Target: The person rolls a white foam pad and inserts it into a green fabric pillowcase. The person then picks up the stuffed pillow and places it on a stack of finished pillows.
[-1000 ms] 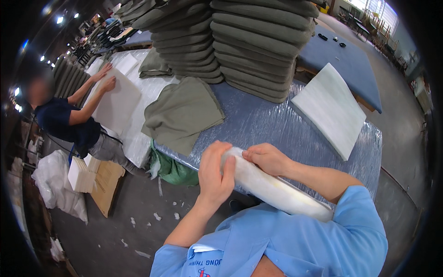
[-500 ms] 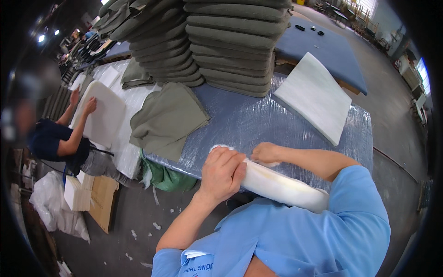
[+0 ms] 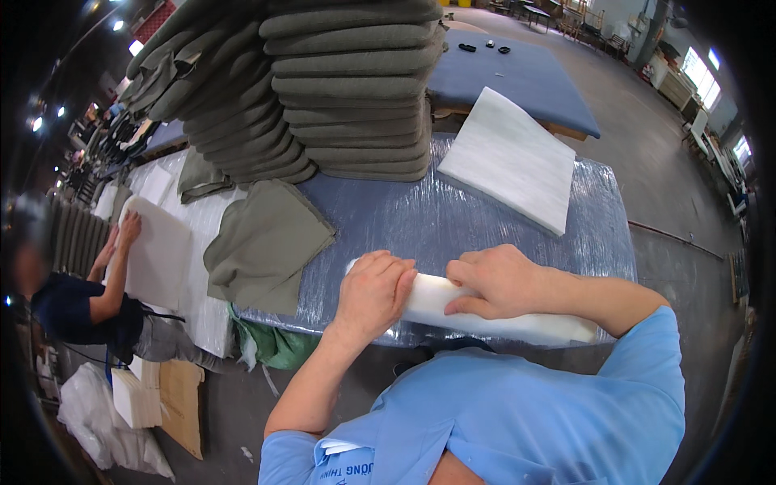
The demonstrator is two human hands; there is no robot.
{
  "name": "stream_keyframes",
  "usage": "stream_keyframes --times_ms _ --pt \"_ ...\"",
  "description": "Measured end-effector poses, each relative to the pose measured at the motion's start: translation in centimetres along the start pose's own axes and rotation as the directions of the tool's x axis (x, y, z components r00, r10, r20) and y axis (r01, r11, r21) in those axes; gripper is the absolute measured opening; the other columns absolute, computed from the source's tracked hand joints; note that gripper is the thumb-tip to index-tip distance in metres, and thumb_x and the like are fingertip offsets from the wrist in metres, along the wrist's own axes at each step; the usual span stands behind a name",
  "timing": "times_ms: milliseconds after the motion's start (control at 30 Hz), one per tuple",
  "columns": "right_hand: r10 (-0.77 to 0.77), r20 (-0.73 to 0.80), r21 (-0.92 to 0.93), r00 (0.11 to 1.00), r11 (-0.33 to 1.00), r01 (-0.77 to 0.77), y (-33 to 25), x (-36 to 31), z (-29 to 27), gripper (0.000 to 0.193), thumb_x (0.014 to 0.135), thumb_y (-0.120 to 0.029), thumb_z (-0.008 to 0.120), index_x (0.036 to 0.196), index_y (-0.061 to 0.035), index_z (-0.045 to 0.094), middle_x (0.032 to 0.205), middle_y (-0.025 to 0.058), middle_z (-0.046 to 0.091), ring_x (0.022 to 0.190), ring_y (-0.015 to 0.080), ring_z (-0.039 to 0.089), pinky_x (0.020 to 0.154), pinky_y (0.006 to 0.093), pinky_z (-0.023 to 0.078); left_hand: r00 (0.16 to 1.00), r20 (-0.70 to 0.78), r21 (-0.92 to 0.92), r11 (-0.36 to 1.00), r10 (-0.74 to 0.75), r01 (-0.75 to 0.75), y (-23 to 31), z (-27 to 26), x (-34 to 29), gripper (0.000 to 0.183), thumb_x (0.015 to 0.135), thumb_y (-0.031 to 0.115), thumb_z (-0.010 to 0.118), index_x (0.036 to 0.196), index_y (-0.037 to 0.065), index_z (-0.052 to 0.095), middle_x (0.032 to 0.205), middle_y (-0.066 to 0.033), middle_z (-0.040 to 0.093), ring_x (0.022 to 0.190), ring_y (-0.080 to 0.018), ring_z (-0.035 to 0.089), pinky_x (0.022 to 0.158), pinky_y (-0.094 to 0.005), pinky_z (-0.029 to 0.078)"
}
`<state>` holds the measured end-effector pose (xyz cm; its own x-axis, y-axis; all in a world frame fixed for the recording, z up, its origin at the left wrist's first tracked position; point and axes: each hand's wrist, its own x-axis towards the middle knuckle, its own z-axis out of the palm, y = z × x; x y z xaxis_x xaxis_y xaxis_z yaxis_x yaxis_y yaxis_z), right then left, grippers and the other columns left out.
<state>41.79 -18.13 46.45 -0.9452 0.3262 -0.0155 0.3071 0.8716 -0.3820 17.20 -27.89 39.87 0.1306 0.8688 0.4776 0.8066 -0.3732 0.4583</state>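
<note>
A thick white foam pad [image 3: 529,326], seemingly wrapped in soft wadding, stands on its long edge along the near side of the plastic-covered table. My left hand [image 3: 374,293] is closed over its left end, fingers pressed on top and thumb toward the right. Near the pad's middle, my right hand [image 3: 503,281] grips the upper edge, its thumb on the side facing me. The far face of the pad is hidden. Left of my hands lies a folded grey-green fabric cover [image 3: 267,246].
Tall stacks of grey-green cushions [image 3: 356,105] rise at the back of the blue table [image 3: 388,214]. A flat white pad [image 3: 513,162] lies at right. At left a co-worker [image 3: 93,303] handles another white pad [image 3: 158,255]. A green bag [image 3: 279,343] hangs by the table's near edge.
My right hand has come from behind the pad onto its top edge. The pad has shifted away from my body toward the table, with my left hand still on its end.
</note>
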Motion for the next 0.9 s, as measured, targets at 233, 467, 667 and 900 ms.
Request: stream_keyframes --times_ms 233,467,667,900 --pt "0.088 0.017 0.327 0.996 0.941 -0.088 1.5 0.0 0.8 0.027 0.107 -0.033 0.06 0.099 -0.0064 0.062 0.087 0.0153 0.067 0.08 0.0392 0.068 0.071 0.0499 0.052 0.974 0.226 -0.123 0.991 -0.025 0.054 0.6 -2.3 1.0 0.028 0.101 0.03 0.068 0.12 0.014 0.081 0.09 -0.0058 0.071 0.088 -0.0254 0.061 0.087 -0.039 0.045" --pt "0.315 0.16 0.555 0.935 0.755 -0.349 2.0 0.2 1.4 0.033 0.108 -0.035 0.061 0.094 -0.005 0.064 0.078 0.0112 0.061 0.075 0.0234 0.058 0.07 0.0404 0.047 0.967 0.191 -0.132 0.972 -0.169 0.195 0.5 -0.8 1.3 0.022 0.097 0.03 0.073 0.097 0.011 0.083 0.076 -0.003 0.067 0.074 -0.0233 0.057 0.077 -0.0386 0.045" --pt "0.246 0.356 0.624 0.902 0.656 -0.425 3.8 1.0 2.6 0.036 0.111 -0.035 0.058 0.092 -0.0062 0.064 0.075 0.0002 0.054 0.075 0.011 0.049 0.07 0.0328 0.044 0.955 0.178 -0.127 0.956 -0.239 0.263 0.5 -0.1 1.7 0.022 0.096 0.027 0.073 0.089 0.007 0.08 0.072 -0.0046 0.065 0.07 -0.0256 0.056 0.073 -0.0394 0.045" --pt "0.176 0.378 0.643 0.909 0.656 -0.394 5.0 1.8 2.9 0.038 0.113 -0.037 0.056 0.091 -0.0076 0.064 0.076 -0.0038 0.052 0.075 0.0085 0.046 0.07 0.0323 0.044 0.991 -0.095 0.034 0.995 -0.089 0.092 0.6 -0.1 1.4 0.028 0.099 0.033 0.07 0.107 0.007 0.078 0.101 -0.0097 0.074 0.092 -0.0313 0.064 0.09 -0.046 0.049"
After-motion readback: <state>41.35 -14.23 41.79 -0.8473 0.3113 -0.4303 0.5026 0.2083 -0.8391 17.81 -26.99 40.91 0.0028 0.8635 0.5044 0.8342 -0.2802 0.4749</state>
